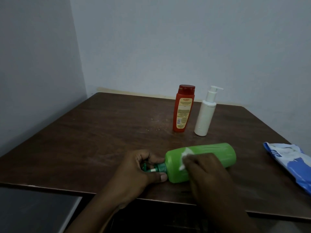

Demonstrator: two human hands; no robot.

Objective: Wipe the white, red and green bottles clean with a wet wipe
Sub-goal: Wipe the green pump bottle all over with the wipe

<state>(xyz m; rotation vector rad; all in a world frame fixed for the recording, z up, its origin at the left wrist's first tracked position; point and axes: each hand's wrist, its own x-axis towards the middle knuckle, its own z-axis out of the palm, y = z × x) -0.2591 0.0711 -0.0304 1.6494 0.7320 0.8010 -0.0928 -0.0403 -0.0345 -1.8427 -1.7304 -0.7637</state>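
Head view: my left hand (134,169) pinches green bottle (212,151) at pump neck; my right hand (207,170) clutches wipe (185,154) against its side. Behind: red bottle (182,111), white bottle (204,118), upright.

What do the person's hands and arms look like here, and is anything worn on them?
The left hand and right hand are bare: no gloves, rings, watch or bracelet, and no sleeve in view on either forearm. The left thumbnail is short and unpainted. The right hand is blurred, so fine detail is unclear.
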